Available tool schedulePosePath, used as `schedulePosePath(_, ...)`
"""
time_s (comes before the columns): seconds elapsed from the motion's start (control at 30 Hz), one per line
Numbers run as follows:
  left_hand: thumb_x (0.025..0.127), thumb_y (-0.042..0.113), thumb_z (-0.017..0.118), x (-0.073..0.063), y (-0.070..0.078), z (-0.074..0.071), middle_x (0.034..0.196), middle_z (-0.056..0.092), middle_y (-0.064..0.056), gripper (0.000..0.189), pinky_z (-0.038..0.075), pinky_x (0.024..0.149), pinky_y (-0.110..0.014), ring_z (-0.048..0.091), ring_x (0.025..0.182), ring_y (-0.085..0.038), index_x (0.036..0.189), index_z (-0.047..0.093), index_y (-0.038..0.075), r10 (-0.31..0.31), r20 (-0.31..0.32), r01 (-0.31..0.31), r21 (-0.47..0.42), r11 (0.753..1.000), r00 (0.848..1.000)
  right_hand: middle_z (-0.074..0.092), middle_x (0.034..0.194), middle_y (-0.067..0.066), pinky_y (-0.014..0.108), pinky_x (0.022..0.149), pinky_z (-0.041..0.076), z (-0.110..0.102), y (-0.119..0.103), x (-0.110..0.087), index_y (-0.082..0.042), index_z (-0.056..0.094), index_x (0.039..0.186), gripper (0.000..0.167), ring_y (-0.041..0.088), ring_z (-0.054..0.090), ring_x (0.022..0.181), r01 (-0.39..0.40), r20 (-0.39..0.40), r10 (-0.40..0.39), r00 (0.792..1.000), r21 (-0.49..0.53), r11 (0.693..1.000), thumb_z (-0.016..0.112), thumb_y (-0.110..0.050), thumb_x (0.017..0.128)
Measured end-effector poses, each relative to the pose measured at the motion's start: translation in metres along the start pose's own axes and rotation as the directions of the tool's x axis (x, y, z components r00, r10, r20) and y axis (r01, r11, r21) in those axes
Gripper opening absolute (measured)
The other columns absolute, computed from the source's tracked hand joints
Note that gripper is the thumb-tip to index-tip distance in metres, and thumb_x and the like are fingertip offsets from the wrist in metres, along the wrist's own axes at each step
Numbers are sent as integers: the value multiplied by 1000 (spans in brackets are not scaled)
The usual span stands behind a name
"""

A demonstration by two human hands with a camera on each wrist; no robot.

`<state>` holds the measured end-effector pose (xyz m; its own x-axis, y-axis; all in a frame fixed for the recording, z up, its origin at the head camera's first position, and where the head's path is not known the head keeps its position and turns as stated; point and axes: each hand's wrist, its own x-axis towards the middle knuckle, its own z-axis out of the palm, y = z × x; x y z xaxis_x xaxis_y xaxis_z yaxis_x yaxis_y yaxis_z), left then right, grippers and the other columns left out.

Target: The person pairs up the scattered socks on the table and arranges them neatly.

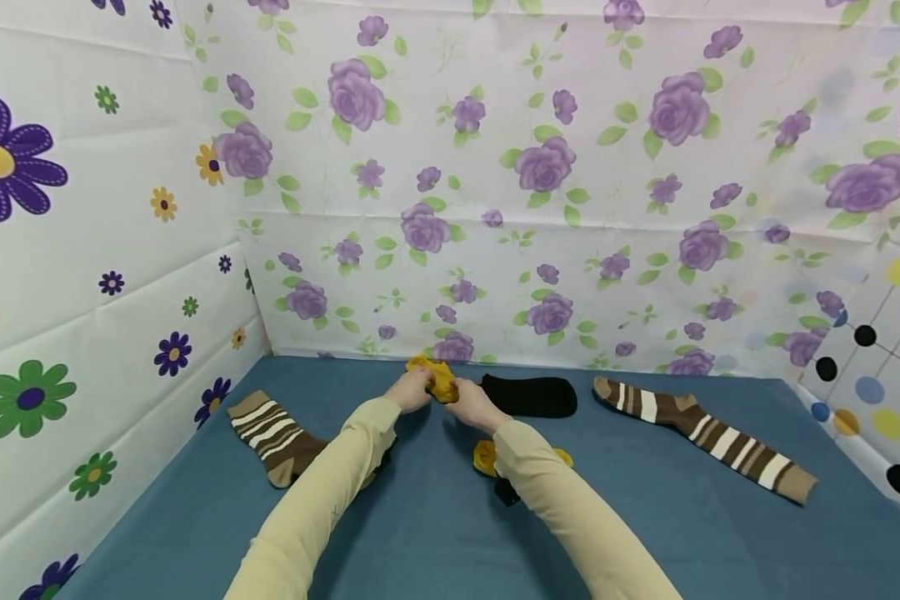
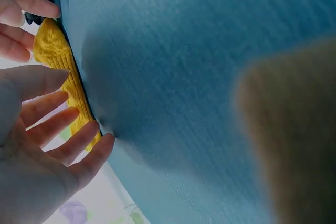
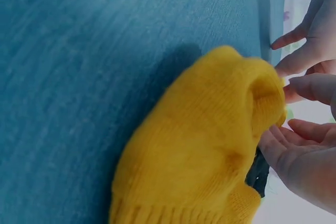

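A yellow ribbed sock (image 1: 435,379) lies bunched at the table's back edge, between both hands. My left hand (image 1: 411,392) is at its left side; in the left wrist view the thumb overlaps the sock and the slightly bent fingers (image 2: 86,158) are spread beside it. From the right, my right hand (image 1: 474,404) has its fingertips at the sock's edge, thumb and fingers apart. A second yellow sock (image 3: 184,145) fills the right wrist view, partly hidden under my right forearm in the head view.
Right of the hands lies a folded black sock (image 1: 528,396). One brown striped sock (image 1: 701,429) stretches across the right side; another (image 1: 281,437) lies at the left, partly behind my left sleeve. A small black piece (image 1: 506,492) shows beside my right sleeve. Patterned sheets (image 1: 495,275) wall the table.
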<state>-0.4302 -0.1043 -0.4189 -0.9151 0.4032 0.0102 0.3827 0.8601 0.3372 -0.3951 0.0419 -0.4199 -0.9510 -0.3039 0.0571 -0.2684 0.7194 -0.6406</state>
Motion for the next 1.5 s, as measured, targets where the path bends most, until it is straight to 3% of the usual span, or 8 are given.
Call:
schedulePosePath(0.27,86,-5,50,0,-1,0,107,55,-16,25,43,80,-38,53,99,-30,109,58,-4,4,25,-4,-14,1000,1000,55,108,22,37,77,45,1,-2,-1,12,49,120,39,29,55,93,48,31,-48,998,-1,999,59,-3,85)
schedulePosePath(0.47,87,-1,51,-2,1,-1,99,59,-13,20,44,79,-37,54,95,-28,104,61,-2,23,29,-24,30,999,999,57,106,21,38,78,46,1,-3,-4,11,55,114,32,30,55,94,58,73,-57,996,-12,998,59,-3,85)
schedulePosePath(0.83,85,-1,54,-15,11,-5,88,60,-9,13,45,73,-35,56,82,-23,96,62,0,67,81,-75,110,991,995,58,101,14,36,75,46,-2,-9,-11,5,60,105,22,26,55,90,18,142,-15,990,-25,1000,60,-1,84)
schedulePosePath(1.13,86,2,56,-24,11,-12,94,61,-10,15,44,79,-35,56,91,-24,99,64,-1,95,122,-105,85,991,988,58,101,10,36,75,46,-7,-6,-17,1,60,105,20,24,55,90,9,195,-10,981,6,1000,59,-2,85)
schedulePosePath(1.23,86,1,56,-25,8,-14,94,61,-10,15,44,78,-36,56,91,-25,98,64,-2,87,97,-94,64,994,991,58,96,10,35,73,47,-8,-5,-19,1,60,103,18,23,56,85,22,183,-25,983,15,1000,58,-2,85)
schedulePosePath(1.33,86,2,55,-25,4,-16,92,58,-11,15,45,75,-37,55,87,-26,98,63,-2,63,24,-65,61,996,998,59,89,8,33,67,48,-7,-4,-21,2,60,100,16,20,56,76,17,144,-20,989,23,1000,56,-2,85)
schedulePosePath(1.5,87,3,55,-22,-5,-18,103,50,-16,22,44,74,-40,51,92,-29,108,58,-3,-42,-93,42,-3,999,995,56,77,10,32,60,50,-6,-2,-22,4,57,91,8,23,58,67,-54,63,46,997,122,991,51,1,87)
